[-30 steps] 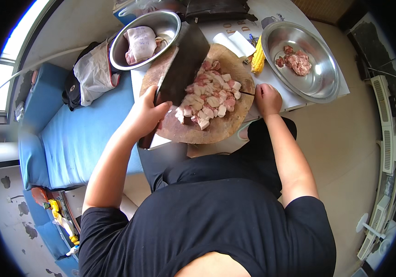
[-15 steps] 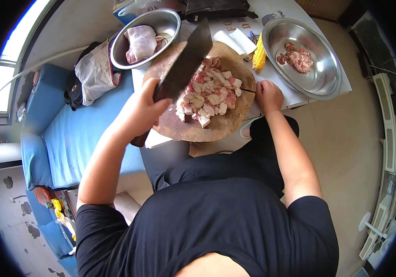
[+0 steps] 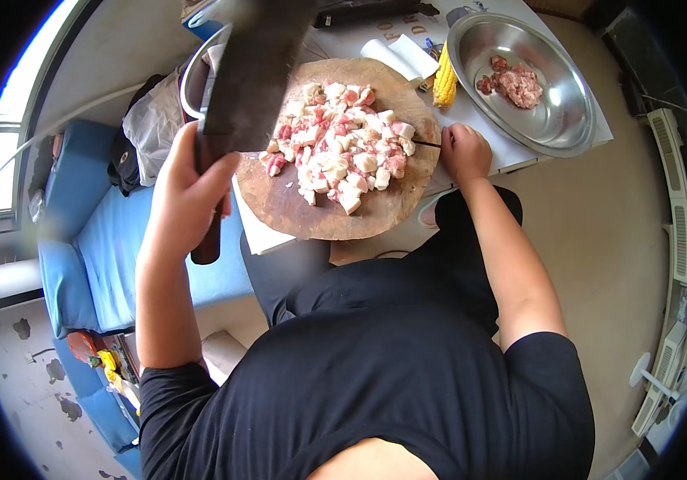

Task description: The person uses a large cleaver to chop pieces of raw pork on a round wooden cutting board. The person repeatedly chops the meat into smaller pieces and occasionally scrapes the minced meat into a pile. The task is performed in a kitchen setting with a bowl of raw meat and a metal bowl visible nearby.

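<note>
From my remote station, reading left to right. My left hand (image 3: 187, 188) is wrapped fully closed around the dark handle of the cleaver (image 3: 251, 76), which is raised above the table; its broad blade runs from the fist toward one o'clock. The diced meat (image 3: 335, 148) lies heaped on the round wooden board (image 3: 319, 212), at about three o'clock of that fist and under the blade's right flank, so the left hand is the nearer one. My right hand (image 3: 463, 152) is curled against the board's edge at three o'clock, holding nothing I can make out. Beyond it sit a corn cob (image 3: 445, 80) and a steel bowl (image 3: 551, 120) with meat scraps.
</note>
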{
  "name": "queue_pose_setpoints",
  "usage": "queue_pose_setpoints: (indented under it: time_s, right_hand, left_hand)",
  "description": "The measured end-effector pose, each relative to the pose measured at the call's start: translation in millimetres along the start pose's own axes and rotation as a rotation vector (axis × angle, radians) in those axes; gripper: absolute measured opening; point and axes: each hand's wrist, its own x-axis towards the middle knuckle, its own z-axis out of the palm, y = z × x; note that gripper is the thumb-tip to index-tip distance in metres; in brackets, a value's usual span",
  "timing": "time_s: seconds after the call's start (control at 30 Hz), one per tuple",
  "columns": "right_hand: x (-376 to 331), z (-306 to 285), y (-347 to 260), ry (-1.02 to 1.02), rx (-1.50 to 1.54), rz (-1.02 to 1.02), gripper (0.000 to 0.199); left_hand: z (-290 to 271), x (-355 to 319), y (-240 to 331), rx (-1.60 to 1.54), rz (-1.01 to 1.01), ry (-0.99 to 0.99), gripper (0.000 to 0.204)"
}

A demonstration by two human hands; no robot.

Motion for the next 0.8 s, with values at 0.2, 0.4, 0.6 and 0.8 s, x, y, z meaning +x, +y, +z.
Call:
queue_pose_setpoints:
  time_s: [0.2, 0.4, 0.6, 0.8]
  right_hand:
    - [3, 4, -4, 0.013, 0.019, -0.011, 0.019]
    - [-1, 0, 2, 0.023, -0.013, -0.010, 0.018]
    - [4, 4, -5, 0.007, 0.001, -0.008, 0.019]
    - [-1, 0, 2, 0.002, -0.016, 0.008, 0.020]
  left_hand:
    - [18, 16, -37, 0.202, -0.172, -0.186, 0.033]
    - [-10, 6, -2, -0.036, -0.070, -0.053, 0.026]
    - [18, 17, -46, 0.120, -0.098, -0.144, 0.019]
    - [0, 9, -8, -0.093, -0.051, -0.035, 0.023]
